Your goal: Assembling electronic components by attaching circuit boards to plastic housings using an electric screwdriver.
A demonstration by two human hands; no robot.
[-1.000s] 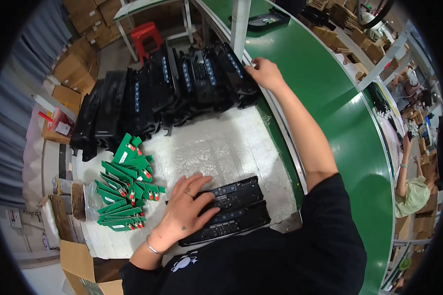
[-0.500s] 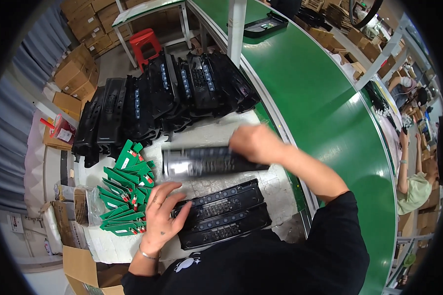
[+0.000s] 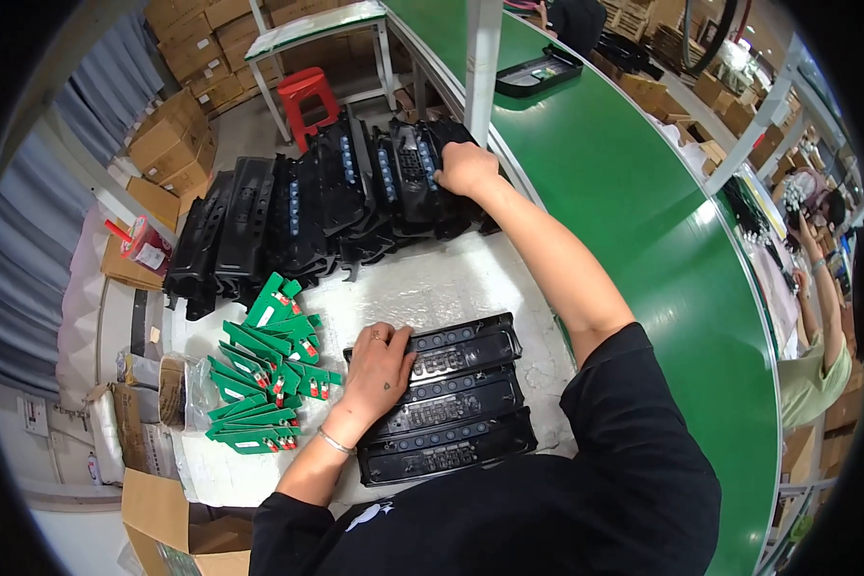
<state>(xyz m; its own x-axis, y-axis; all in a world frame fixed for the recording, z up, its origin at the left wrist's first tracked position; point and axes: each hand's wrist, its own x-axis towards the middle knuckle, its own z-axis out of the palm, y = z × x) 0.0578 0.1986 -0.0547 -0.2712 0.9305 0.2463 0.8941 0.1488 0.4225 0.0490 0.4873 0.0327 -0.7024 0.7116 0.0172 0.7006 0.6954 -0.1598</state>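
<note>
From my far-off seat I start at the left, where cardboard boxes [image 3: 178, 144] are stacked on the floor and a bagged bundle [image 3: 168, 389] lies at the table's edge. Just right of that sits a loose fan of green circuit boards [image 3: 259, 370], laid out within easy reach of the left hand [image 3: 379, 370]. That hand lies flat, fingers spread and pressed down on the left end of the top one of three black panels [image 3: 446, 398], which sit side by side on the white tabletop [image 3: 432, 283]; I judge the flat palm is there to keep them from sliding. Further back, a long row of black housings [image 3: 307, 211] leans like books on a shelf, so one can be drawn off at a time. The right hand [image 3: 466, 168], arm stretched out, is curled over the top of the rightmost housing, gripping it. To the right runs the green conveyor belt [image 3: 643, 211], where another person [image 3: 816, 355] works.
</note>
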